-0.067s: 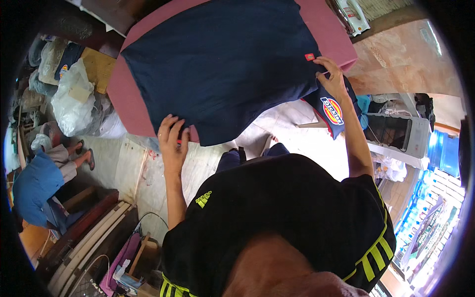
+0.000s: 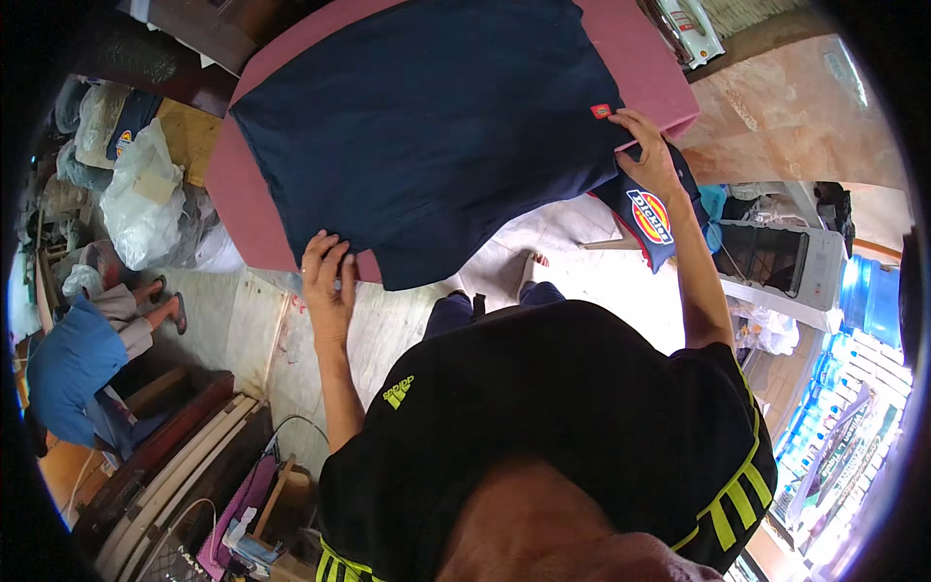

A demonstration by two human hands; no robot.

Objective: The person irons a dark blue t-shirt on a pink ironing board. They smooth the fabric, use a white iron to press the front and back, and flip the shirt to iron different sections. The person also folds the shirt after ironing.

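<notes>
A dark navy garment (image 2: 417, 145) is spread over a pink-covered table (image 2: 238, 194), its lower part hanging past the near edge. My left hand (image 2: 328, 276) has bent fingers closed on the garment's lower-left edge. At the right edge, beside a small red tag (image 2: 601, 112), my right hand (image 2: 648, 155) pinches the cloth between thumb and fingers. Below that hand hangs dark blue cloth with an oval emblem (image 2: 650, 216); whether it belongs to the same garment is hidden.
A white iron-like appliance (image 2: 687, 34) lies past the table's far right. Clear plastic bags (image 2: 145, 204) pile up at left. Another person in blue (image 2: 78, 369) is bent over at far left. A grey framed box (image 2: 776, 262) stands at right, with wooden boards (image 2: 184, 456) at lower left.
My left hand has moved slightly left, and the garment's left side has shifted with it. My right hand has drawn slightly left and toward me, along with the red tag.
</notes>
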